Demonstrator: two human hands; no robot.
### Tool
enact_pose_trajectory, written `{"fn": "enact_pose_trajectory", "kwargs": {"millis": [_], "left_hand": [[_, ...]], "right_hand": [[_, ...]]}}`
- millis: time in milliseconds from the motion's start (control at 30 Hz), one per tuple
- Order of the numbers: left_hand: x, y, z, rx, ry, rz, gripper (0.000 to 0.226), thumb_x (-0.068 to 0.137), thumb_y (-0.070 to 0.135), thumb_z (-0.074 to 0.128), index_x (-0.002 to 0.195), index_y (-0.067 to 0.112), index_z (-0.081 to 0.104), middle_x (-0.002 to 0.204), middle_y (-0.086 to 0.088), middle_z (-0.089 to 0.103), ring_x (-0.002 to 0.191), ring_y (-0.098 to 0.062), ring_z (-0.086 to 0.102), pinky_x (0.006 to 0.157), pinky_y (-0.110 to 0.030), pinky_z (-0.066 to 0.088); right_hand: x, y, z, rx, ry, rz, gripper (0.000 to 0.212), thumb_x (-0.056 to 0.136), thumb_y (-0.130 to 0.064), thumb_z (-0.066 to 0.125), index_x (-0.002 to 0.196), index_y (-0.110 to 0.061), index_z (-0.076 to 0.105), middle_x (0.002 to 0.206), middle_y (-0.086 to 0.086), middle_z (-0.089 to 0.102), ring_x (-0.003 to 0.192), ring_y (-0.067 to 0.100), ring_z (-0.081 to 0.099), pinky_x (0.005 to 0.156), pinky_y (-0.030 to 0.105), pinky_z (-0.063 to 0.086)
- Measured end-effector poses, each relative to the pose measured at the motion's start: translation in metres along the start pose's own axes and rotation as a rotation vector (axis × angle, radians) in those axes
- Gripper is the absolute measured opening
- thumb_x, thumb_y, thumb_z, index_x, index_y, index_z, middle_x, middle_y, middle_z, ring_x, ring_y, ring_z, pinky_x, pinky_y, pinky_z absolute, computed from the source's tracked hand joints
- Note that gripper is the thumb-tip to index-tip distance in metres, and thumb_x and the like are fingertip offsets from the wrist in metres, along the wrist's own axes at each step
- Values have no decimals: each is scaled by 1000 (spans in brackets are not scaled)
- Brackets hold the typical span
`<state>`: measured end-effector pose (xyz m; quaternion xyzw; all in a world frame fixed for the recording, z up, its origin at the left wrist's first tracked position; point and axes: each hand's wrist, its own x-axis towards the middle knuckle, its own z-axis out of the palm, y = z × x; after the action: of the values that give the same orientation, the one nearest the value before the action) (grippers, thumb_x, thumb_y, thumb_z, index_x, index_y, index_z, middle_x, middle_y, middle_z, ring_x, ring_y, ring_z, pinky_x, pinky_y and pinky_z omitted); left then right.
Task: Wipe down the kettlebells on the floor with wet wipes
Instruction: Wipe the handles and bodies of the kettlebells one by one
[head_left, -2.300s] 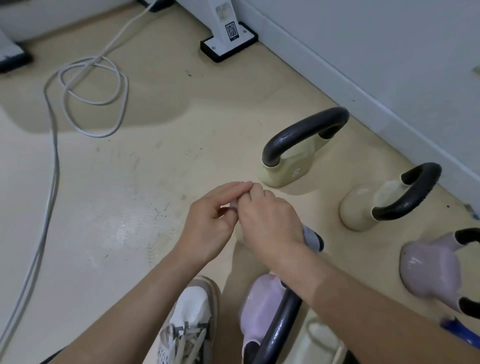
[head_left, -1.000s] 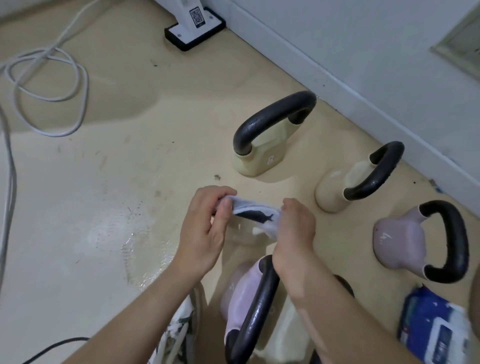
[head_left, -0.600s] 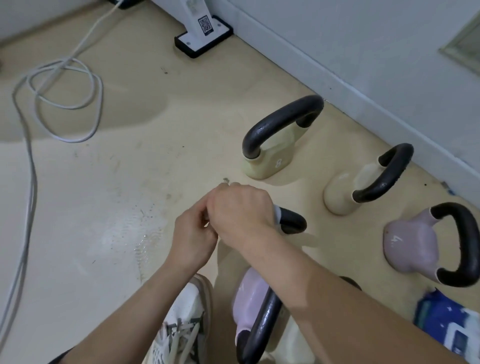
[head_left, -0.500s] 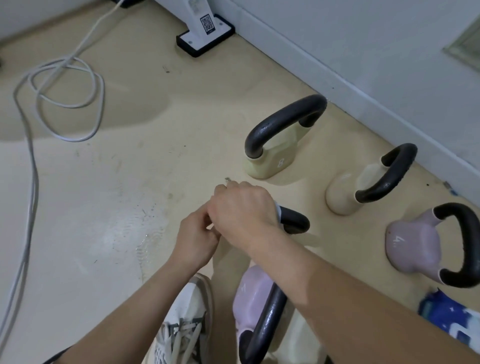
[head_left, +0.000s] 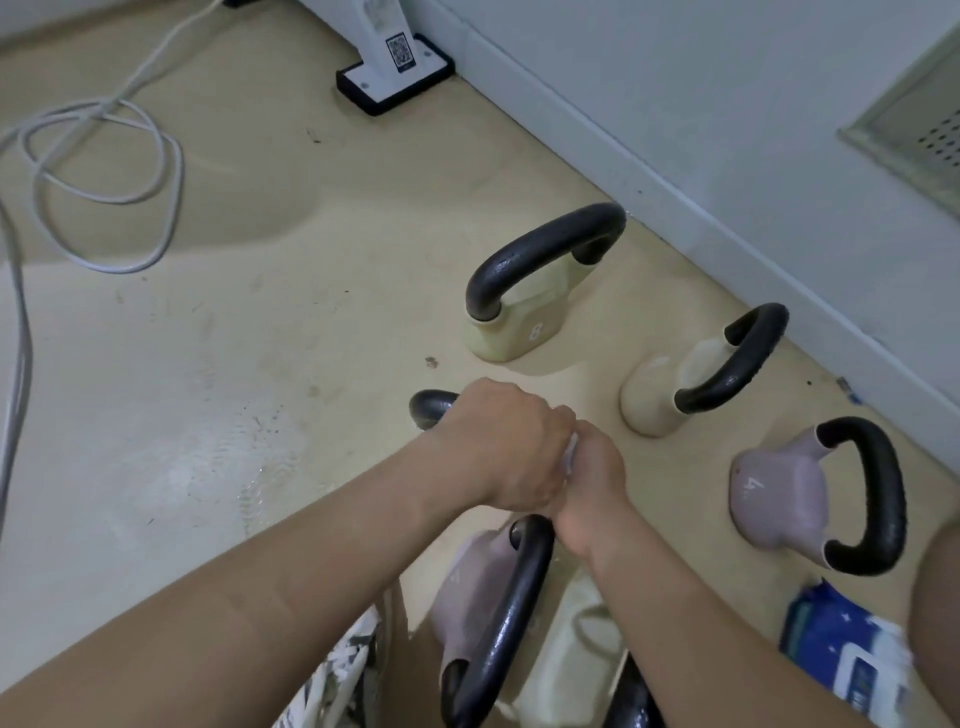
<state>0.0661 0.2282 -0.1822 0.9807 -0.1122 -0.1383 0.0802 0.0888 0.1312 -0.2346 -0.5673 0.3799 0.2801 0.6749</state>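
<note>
Only a pale sliver of the wet wipe (head_left: 568, 457) shows, squeezed where the two hands meet. Beneath them sits the kettlebell being cleaned. Just one end of its black handle (head_left: 432, 410) pokes out past the left hand (head_left: 498, 449), which is curled over the bar as if gripping it. The right hand (head_left: 592, 491) is fisted too, touching the left, and seems to hold the wipe, though its fingers are hidden.

To do this step well, I'd wrap the wipe right round the bar and slide it along the whole arc with firm pressure. The other hand should steady the bell, and the wipe wants refolding to a clean face before the body.

Farther out on the floor (head_left: 208, 415) stand a cream kettlebell (head_left: 514, 338) marked 8, a second cream kettlebell (head_left: 652, 402) and a mauve kettlebell (head_left: 769, 499) marked 4. A nearer mauve kettlebell (head_left: 462, 597) lies under the forearms, and a blue wipes pack (head_left: 841, 649) sits at lower right.
</note>
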Motion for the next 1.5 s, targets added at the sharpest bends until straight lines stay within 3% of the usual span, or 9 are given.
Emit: {"fn": "enact_pose_trajectory", "kwargs": {"millis": [167,401,601,768,935,1102,1302,1402,1502], "left_hand": [[-16,-13,7,-54,32,-34,30,94,33,42,114,12,48,92,-8,64,68,-30,45,55,-32,28],[-37,-31,20,-685,124,-378,34,99,36,42,118,8,44,105,-11,65,95,-32,61,70,-36,44],[-47,-38,27,-904,160,-422,23,98,35,44,108,14,47,78,4,55,77,-22,59,64,-34,44],[-58,-21,42,-1023,87,-410,23,100,35,40,106,15,49,66,7,49,58,-18,50,62,-34,44],[-62,-16,41,-1088,69,-431,26,100,35,40,108,11,47,72,-2,57,66,-29,58,69,-43,51],[-67,-12,36,-975,84,-440,17,96,24,45,108,13,49,96,-6,64,86,-25,62,79,-43,49],[-101,2,59,-706,346,-340,63,86,36,36,148,28,28,132,10,51,113,-11,54,81,-33,50],[-127,4,74,-866,396,-329,55,91,37,38,145,36,29,128,15,53,112,-8,54,85,-35,49],[-150,6,86,-920,410,-391,55,94,28,47,143,45,30,127,26,55,112,-6,59,86,-31,51]], "right_hand": [[-9,-10,14,-267,-106,-123,8,84,-6,57,79,-13,57,57,1,49,47,13,44,42,17,33],[-13,-26,73,-727,-332,-315,22,83,-11,56,71,-4,72,53,1,59,57,20,55,49,20,39],[-10,-25,88,-1079,-348,-407,36,81,-15,53,48,-14,40,39,-4,40,49,20,38,50,28,28],[-13,-17,76,-1340,-402,-395,26,82,-22,53,60,-8,53,59,7,52,54,23,48,50,27,34],[-16,-13,63,-1254,-371,-342,28,86,-19,47,77,-1,67,63,6,58,53,20,48,44,24,33],[-21,4,43,-1035,-400,-457,27,90,-16,44,78,-15,68,71,-4,66,80,22,60,72,29,48],[-62,43,25,-1066,-236,-766,52,101,-37,30,148,-17,22,151,5,28,130,18,41,96,18,31],[-80,56,24,-1212,-213,-731,66,101,-41,28,153,-19,-6,162,5,-9,143,24,26,107,26,30],[-98,69,26,-1283,-185,-647,68,102,-35,27,150,-25,-20,162,6,10,142,25,31,110,38,30]]}}
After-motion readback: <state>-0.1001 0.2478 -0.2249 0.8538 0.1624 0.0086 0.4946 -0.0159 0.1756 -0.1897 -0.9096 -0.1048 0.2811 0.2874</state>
